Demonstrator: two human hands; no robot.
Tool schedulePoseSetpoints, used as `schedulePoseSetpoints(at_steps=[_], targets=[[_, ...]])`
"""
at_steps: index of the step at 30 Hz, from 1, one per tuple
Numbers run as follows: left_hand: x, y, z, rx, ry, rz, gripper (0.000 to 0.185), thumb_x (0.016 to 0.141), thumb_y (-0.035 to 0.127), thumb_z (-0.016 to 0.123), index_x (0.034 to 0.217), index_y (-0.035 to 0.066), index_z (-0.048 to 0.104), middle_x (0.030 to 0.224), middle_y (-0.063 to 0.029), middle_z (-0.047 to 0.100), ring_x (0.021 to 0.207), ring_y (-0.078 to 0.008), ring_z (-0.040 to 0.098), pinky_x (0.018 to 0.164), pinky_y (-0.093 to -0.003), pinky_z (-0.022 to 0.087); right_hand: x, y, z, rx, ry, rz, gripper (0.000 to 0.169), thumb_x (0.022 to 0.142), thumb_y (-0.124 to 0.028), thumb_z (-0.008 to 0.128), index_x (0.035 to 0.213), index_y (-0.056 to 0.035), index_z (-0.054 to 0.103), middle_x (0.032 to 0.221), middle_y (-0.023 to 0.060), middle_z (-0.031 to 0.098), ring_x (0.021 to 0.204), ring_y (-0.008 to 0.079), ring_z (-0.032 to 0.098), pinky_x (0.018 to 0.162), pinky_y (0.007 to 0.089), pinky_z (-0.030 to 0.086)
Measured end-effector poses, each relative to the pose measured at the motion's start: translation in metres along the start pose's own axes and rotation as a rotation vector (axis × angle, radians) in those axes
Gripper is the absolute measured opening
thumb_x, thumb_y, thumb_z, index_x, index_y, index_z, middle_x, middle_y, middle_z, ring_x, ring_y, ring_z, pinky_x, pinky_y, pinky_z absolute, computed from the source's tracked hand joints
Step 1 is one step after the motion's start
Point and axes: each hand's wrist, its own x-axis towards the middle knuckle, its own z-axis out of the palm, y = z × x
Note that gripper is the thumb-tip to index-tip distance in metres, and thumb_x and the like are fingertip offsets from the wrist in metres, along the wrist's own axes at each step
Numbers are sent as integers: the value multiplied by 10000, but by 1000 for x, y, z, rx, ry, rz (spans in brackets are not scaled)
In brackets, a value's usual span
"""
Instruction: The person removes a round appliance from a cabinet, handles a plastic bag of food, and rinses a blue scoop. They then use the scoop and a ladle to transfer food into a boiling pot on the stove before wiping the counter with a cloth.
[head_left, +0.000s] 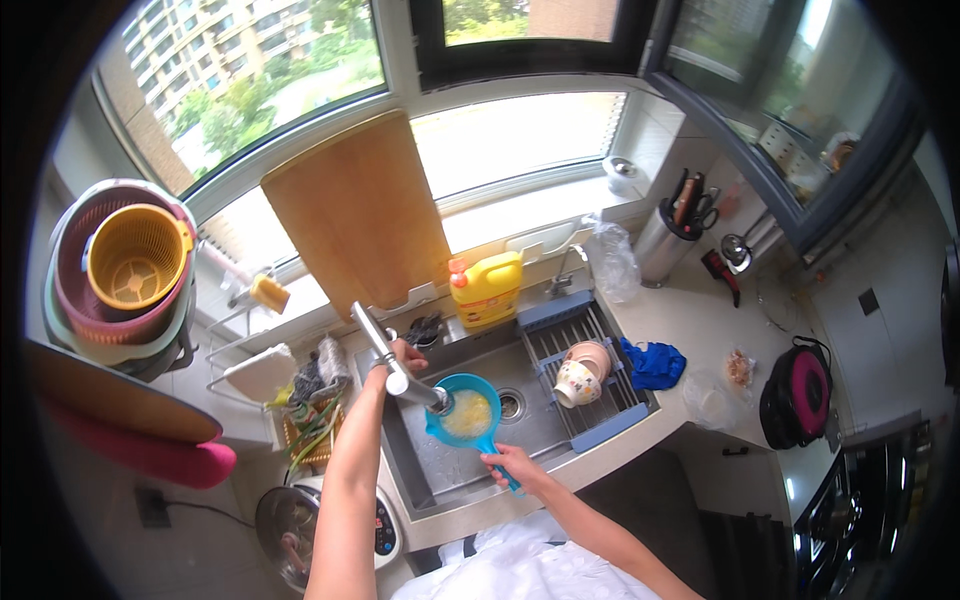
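Note:
My right hand (517, 469) grips the handle of a blue plastic water scoop (491, 437) over the sink (442, 476). Yellowish, frothy liquid (469, 415) lies in the scoop's bowl. The pull-out head of the chrome faucet (409, 386) is right over the bowl's left side. My left hand (407, 355) is beside the faucet's body with its fingers curled, and the spout crosses in front of the wrist. Whether it grips the faucet lever is hidden. The sink drain (511, 406) shows just right of the scoop.
A dish rack (592, 337) across the sink's right side holds a patterned bowl (577, 384) and a pink bowl (590, 354). Behind the sink stand a yellow detergent jug (486, 289) and a wooden cutting board (360, 217). An open window sash (806, 217) juts in at upper right.

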Motion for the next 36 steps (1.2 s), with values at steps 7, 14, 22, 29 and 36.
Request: schedulePoseSetpoints(at_steps=[7,14,22,29,36], targets=[[-11,3,46,-335,638,234,351,869,129,629,1176,-5,525,891,-98,636,789,-124,585,688,-264,477,-10,13,-13,11,21,-12,125,885,-168,616,874,-64,545,706,-10,495,533,50,454,400,196,348],[-99,-55,171,-951,577,-212,592,895,449,567,1335,98,382,1123,-124,572,1003,-246,562,835,-403,464,-28,8,-35,-7,75,-54,122,885,-171,612,894,-60,561,722,-11,502,553,48,461,414,202,353],[-151,90,253,-1580,256,-151,712,854,596,523,1381,153,342,1363,-100,415,1208,-297,426,952,-475,392,-60,-6,-62,-106,-69,-55,206,902,-291,599,895,-86,575,706,-9,537,568,68,513,463,214,404],[-145,129,269,-1622,433,-151,642,797,579,572,1263,148,475,1224,-73,530,1071,-268,510,843,-464,462,-102,-64,-147,-342,-317,-41,501,898,-480,558,1211,-89,560,972,42,648,846,167,661,754,279,527],[-145,253,259,-1643,756,-211,282,916,236,527,1083,39,640,697,-19,544,595,-149,511,520,-289,437,-153,-214,-356,40,304,-669,269,903,-292,568,1043,-75,644,872,39,672,748,103,624,631,221,484]])
